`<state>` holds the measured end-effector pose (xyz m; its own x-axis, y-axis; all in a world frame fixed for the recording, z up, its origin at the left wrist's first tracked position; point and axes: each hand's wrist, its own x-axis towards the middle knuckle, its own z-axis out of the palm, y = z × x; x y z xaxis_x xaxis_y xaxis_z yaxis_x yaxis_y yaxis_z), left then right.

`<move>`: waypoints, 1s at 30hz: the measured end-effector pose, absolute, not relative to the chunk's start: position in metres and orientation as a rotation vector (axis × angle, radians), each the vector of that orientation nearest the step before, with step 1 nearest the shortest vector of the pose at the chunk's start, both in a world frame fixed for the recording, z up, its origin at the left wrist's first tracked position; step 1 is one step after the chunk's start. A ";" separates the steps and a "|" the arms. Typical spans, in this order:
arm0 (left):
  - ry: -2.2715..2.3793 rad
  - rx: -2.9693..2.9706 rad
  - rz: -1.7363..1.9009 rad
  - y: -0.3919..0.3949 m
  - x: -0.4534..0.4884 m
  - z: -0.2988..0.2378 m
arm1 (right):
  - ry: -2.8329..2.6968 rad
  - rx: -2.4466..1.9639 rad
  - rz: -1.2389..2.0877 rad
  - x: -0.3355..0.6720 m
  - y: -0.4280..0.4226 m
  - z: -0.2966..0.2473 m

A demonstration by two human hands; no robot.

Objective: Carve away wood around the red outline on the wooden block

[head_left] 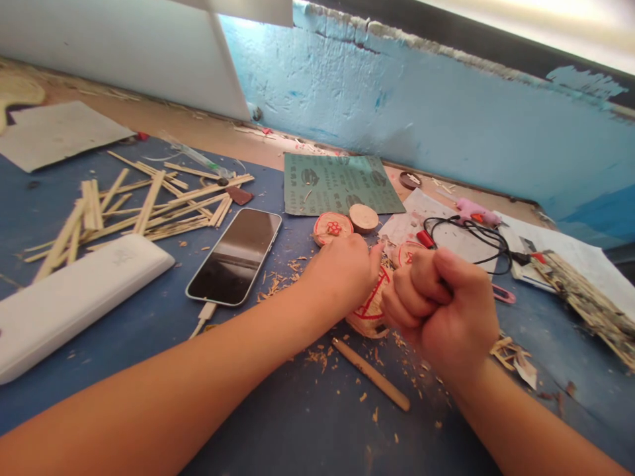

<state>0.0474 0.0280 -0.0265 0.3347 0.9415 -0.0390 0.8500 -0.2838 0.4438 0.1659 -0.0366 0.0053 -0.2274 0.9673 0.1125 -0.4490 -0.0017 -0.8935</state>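
Observation:
My left hand (342,271) is closed over the top of a pale round wooden piece with red markings (370,307), pressing it onto the blue table (278,423). Just to its right, my right hand (441,311) is clenched in a fist around something I cannot make out, touching the same piece. A thin wooden stick (371,374) lies on the table just in front of both hands, among wood shavings. Two small wooden discs (333,227) (364,217) sit behind my left hand.
A phone (235,256) on a cable and a white case (69,297) lie at left, behind them a pile of wooden sticks (149,201). Green sandpaper (337,184), a pink glue gun (476,213) with black cord, papers and a fibre bundle (590,304) sit at the back right by the blue wall.

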 end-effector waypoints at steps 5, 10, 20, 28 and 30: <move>1.576 2.197 0.266 0.029 0.046 -0.020 | -1.171 -0.674 1.521 0.159 -0.040 0.007; 1.575 2.212 0.271 0.026 0.046 -0.019 | -0.966 -0.666 1.616 0.168 -0.025 0.001; 1.568 2.225 0.320 0.028 0.046 -0.025 | -0.775 -0.651 1.685 0.180 -0.015 -0.005; 1.604 2.236 0.316 0.028 0.046 -0.021 | -1.342 -0.759 1.290 0.164 -0.064 0.012; 1.609 2.244 0.319 0.028 0.047 -0.020 | -1.442 -0.763 1.166 0.161 -0.071 0.012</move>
